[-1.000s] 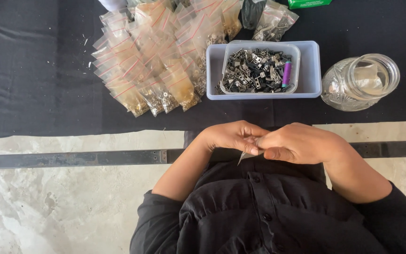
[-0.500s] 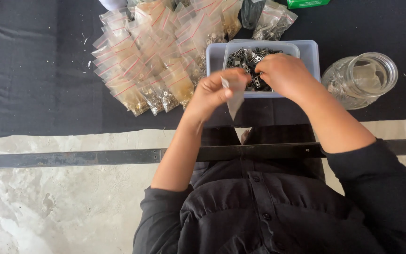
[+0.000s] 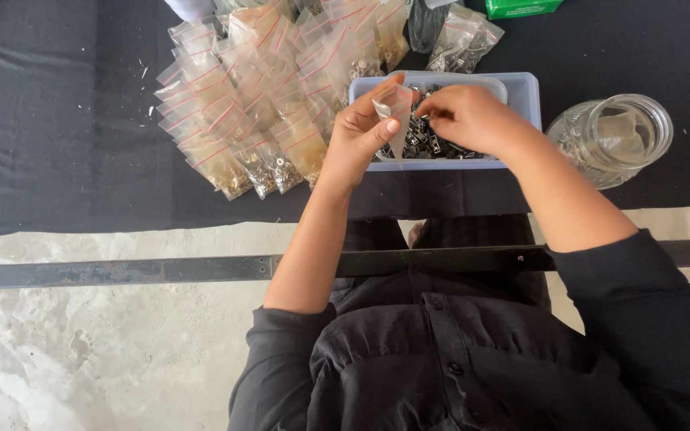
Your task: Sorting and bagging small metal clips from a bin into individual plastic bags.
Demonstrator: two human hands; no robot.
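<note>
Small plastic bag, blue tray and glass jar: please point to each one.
small plastic bag [image 3: 397, 120], head view, on its clear lower half below the left hand.
blue tray [image 3: 525, 94], head view, on its right rim.
glass jar [image 3: 628, 132], head view, on its round open mouth.

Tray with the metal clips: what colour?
Pale blue tray, seen in the head view; the right hand reaches into it.

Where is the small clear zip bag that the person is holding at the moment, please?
In the head view, the small zip bag is pinched in the left hand, over the near-left edge of the blue tray, beside the right hand.
</note>
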